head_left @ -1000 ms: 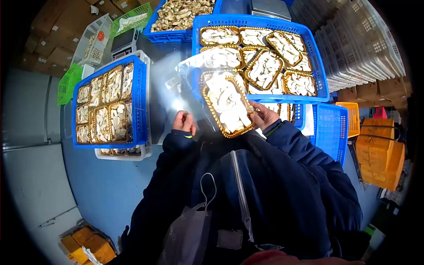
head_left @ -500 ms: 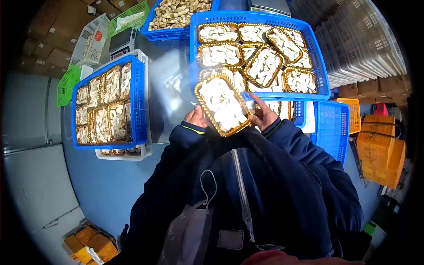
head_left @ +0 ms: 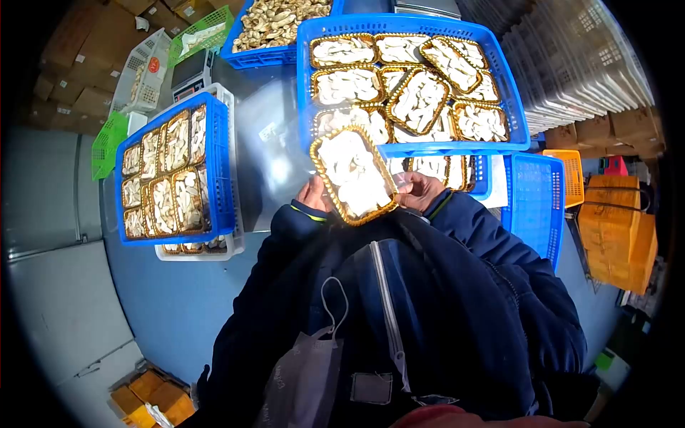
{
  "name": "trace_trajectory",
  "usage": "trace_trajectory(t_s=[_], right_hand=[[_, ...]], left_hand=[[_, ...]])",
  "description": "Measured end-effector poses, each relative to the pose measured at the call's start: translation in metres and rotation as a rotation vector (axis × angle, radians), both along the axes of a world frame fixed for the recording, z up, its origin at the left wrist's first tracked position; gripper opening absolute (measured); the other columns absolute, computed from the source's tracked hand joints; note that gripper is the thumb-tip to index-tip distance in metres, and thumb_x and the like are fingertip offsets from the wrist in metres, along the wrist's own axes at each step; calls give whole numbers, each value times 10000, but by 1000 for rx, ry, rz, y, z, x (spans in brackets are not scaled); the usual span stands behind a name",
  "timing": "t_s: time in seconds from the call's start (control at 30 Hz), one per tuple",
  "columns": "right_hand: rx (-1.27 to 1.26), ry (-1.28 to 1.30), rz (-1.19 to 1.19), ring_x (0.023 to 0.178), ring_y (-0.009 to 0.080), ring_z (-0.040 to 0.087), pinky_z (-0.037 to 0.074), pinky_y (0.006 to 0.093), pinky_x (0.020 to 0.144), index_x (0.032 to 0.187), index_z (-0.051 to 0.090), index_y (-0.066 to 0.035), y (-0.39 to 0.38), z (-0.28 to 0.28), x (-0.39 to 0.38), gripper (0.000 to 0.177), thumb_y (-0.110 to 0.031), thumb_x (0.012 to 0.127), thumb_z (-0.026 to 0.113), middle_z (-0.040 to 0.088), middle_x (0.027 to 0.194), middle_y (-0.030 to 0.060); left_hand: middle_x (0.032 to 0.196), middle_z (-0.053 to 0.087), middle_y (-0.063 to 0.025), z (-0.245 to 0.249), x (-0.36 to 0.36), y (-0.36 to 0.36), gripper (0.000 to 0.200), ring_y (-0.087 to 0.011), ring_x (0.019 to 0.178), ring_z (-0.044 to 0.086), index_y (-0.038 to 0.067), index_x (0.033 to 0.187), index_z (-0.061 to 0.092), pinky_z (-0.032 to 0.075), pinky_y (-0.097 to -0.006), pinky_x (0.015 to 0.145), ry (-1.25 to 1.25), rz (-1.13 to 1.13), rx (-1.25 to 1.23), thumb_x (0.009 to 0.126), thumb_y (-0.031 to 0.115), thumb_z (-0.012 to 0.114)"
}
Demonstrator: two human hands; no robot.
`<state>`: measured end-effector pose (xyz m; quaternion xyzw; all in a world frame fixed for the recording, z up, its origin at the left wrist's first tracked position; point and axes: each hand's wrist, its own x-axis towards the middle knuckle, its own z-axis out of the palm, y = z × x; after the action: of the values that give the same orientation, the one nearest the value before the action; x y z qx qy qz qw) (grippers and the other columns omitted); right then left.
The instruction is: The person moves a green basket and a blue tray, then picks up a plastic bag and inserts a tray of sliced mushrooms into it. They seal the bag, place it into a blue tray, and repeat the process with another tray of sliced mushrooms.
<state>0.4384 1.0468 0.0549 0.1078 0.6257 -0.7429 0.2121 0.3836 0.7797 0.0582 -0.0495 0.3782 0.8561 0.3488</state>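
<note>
So both hands are up in front of the chest, holding one gold-rimmed tray (head_left: 353, 175) of pale mushroom slices between them. The left hand (head_left: 314, 194) is clamped on the tray's near-left edge and the right hand (head_left: 421, 191) has its fingers curled on the near-right corner. The tray is tilted, with its far end pointing away and a bit left. A clear bag (head_left: 275, 139) spreads out past the left hand and beyond the tray. It's touching the tray, but I honestly can't tell whether the tray sits inside it or just on top of it. Just beyond the hands is a big blue crate (head_left: 519, 114) packed with the same kind of filled trays, some lying slanted over the others. Off to the left of the left hand a second blue crate (head_left: 222, 164) holds more trays in neat rows, and it's stacked on a white crate (head_left: 232, 246). The grey tabletop (head_left: 253, 214) shows between the two. Right of the right hand there's a blue crate standing on edge (head_left: 535, 207), with an orange basket (head_left: 569, 182) beside it.
</note>
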Motion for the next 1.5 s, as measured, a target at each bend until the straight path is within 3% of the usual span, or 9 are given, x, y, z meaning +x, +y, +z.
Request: trace_trajectory(t_s=[0.3, 0.33, 0.43, 0.57, 0.7, 0.87, 1.13, 1.3, 1.5], right_hand=[[-96, 5, -101, 603, 75, 524, 425, 190, 572, 1111, 484, -11, 5, -3, 8, 362, -11, 782, 635, 601, 729, 25], [-75, 20, -74, 593, 66, 523, 427, 184, 565, 1084, 493, -19, 4, 11, 9, 311, -49, 803, 622, 596, 706, 20], [-118, -10, -3, 659, 74, 571, 470, 205, 614, 1096, 490, -33, 15, 2, 19, 281, -44, 830, 579, 615, 761, 29], [363, 172, -61, 561, 78, 543, 453, 221, 552, 924, 599, -37, 7, 16, 41, 158, -163, 888, 509, 578, 633, 14], [760, 702, 26, 576, 178, 564, 450, 276, 542, 863, 628, -50, 22, 10, 57, 133, -152, 852, 544, 577, 644, 97], [780, 586, 360, 761, 288, 578, 464, 341, 675, 871, 610, -79, 42, 18, 71, 163, -216, 840, 528, 596, 804, 115], [519, 440, 366, 842, 222, 585, 454, 315, 764, 931, 593, -46, 55, 25, 91, 168, -185, 846, 550, 611, 871, 102], [-130, 120, -161, 1052, 132, 475, 397, 289, 869, 1331, 285, -29, 75, -8, 91, 598, -132, 825, 585, 487, 1172, 72], [-178, 39, -569, 953, 151, 558, 467, 282, 729, 1211, 364, -19, 75, 16, 102, 530, -166, 780, 635, 523, 1048, 52]], left_hand=[[1186, 509, -114, -24, -1, -10, 397, -219, 1096, 500, 70, 1246, 387, 425, -352, 894, 301, -177, -375, 901, 242, 481], [1182, 511, -106, -22, 1, -3, 388, -220, 1099, 499, 72, 1243, 390, 441, -352, 873, 69, -93, -145, 897, 219, 488], [1194, 500, -107, -29, 3, 5, 400, -231, 1100, 496, 63, 1261, 370, 432, -353, 888, 480, -147, -151, 896, 177, 485], [1231, 471, -96, -25, 4, 17, 426, -246, 1123, 470, 43, 1291, 333, 402, -375, 927, -23, -256, 23, 893, 103, 471], [1261, 447, -72, -8, 9, 27, 492, -221, 1171, 418, 47, 1332, 263, 348, -363, 967, 73, -406, 40, 886, 78, 468], [1299, 408, -68, -14, 13, 38, 564, -188, 1202, 374, 56, 1353, 223, 294, -340, 997, 269, -529, 38, 866, 93, 506], [1299, 404, -69, -36, 6, 55, 639, -181, 1200, 369, 43, 1347, 215, 298, -339, 992, 555, -631, 7, 819, 96, 570], [1323, 364, -113, -8, 2, 91, 627, -243, 1205, 379, 35, 1348, 187, 311, -377, 995, 420, -540, 156, 835, 103, 540], [1307, 379, -124, 25, -6, 162, 554, -253, 1191, 398, 60, 1343, 211, 349, -370, 968, 443, -482, 195, 854, 114, 466]])
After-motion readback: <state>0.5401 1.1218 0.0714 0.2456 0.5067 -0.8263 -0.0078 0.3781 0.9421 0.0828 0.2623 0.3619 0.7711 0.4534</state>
